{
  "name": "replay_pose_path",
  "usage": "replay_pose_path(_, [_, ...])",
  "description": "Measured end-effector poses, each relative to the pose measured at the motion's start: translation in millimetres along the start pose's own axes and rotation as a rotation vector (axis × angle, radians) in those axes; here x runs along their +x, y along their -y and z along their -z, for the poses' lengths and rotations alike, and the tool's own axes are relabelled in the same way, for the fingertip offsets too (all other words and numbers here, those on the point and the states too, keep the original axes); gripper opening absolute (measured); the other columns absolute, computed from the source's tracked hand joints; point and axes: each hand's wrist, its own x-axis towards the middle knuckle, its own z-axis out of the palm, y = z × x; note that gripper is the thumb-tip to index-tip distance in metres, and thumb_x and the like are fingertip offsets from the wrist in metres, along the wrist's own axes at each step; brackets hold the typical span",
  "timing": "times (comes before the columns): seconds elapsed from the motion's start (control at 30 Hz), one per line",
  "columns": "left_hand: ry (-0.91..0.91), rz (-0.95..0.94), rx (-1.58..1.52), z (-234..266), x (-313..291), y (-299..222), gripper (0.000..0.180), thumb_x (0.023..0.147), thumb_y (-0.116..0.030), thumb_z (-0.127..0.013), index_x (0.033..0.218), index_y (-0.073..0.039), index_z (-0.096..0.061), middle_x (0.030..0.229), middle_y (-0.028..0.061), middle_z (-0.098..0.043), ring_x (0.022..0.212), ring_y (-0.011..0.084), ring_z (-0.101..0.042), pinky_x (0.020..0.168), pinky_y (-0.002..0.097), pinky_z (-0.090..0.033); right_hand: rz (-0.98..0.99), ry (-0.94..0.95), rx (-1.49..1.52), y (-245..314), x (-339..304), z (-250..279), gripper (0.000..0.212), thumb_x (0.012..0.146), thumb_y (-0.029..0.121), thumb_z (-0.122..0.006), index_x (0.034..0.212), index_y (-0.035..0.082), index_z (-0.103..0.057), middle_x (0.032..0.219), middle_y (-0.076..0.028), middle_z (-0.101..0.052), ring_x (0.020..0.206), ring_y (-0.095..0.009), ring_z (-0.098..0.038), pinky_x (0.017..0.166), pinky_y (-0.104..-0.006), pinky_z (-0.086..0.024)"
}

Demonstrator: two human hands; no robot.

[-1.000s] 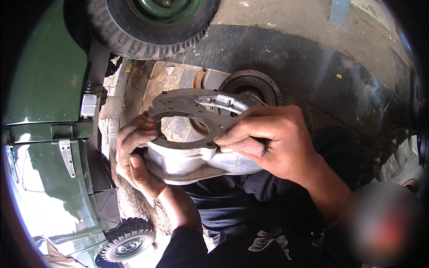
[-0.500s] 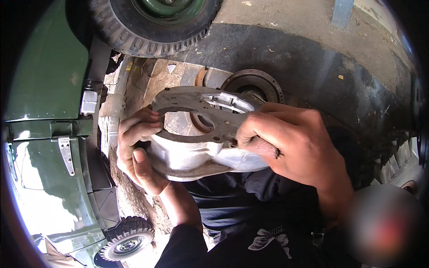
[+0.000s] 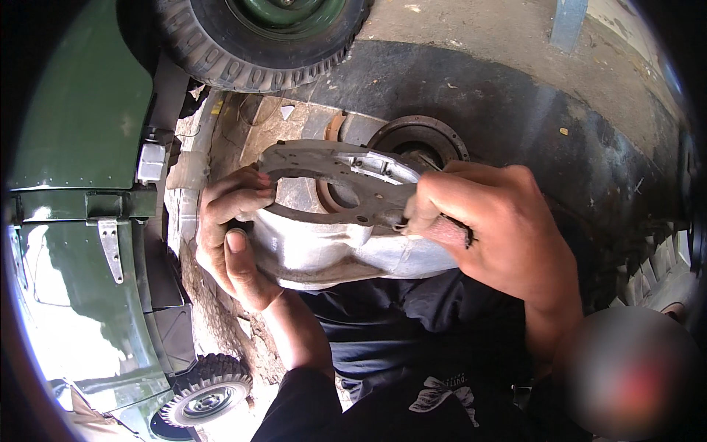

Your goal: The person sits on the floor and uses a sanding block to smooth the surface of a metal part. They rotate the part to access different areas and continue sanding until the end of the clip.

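Observation:
A grey cast-metal housing (image 3: 309,247) with a large round opening and a flat, stained flange is held up in front of my lap. My left hand (image 3: 236,236) grips its left end, thumb on the outer wall and fingers over the flange edge. At the right end, my right hand (image 3: 493,228) is closed, its curled fingers pressed against the flange beside a bolt hole. A small dark bit shows by those fingers; what they pinch, if anything, is hidden.
Behind the housing, a round dark metal disc (image 3: 420,132) lies on the floor near a curved rusty-brown piece (image 3: 335,127). A green vehicle (image 3: 81,132) stands to the left, with a large tyre (image 3: 213,55) at the top. A blue post (image 3: 568,26) rises at the upper right.
The housing has tilted slightly, its right end rising a little. My right hand has shifted slightly right and up along the flange; my left hand keeps its grip.

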Motion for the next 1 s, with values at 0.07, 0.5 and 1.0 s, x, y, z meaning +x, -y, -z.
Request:
replay_pose_path(0.07, [0.012,0.002,-0.001,0,2,-1,0.057,0.101,-0.043,-0.051,0.098,0.009,-0.073,0.102,0.0251,-0.072,0.103,0.0347,-0.07,0.098,0.0478,-0.054,0.004,-0.013,0.002,-1,3,-4,0.017,0.081,-0.007,-0.08,0.084,0.001,-0.065,0.081,-0.013,-0.075,0.075,-0.029,-0.079,0.064,-0.0371,-0.059])
replay_pose_path(0.5, [0.024,0.006,-0.02,-1,4,-2,0.055,0.101,-0.041,-0.051,0.099,0.009,-0.072,0.103,0.0255,-0.071,0.105,0.0339,-0.069,0.1,0.0478,-0.052,-0.118,-0.12,0.128,-3,0,-15,0.02,0.08,-0.005,-0.085,0.084,0.0,-0.066,0.08,-0.013,-0.076,0.078,-0.025,-0.08,0.068,-0.0344,-0.056])
replay_pose_path(1.0, [0.039,-0.023,-0.018,-3,11,3,0.055,0.1,-0.039,-0.05,0.102,0.011,-0.072,0.106,0.0269,-0.071,0.106,0.0354,-0.069,0.1,0.047,-0.051,-0.379,-0.128,0.31,-15,3,-23,0.023,0.082,-0.001,-0.092,0.085,-0.001,-0.069,0.085,-0.008,-0.078,0.084,-0.011,-0.076,0.076,-0.0274,-0.058])
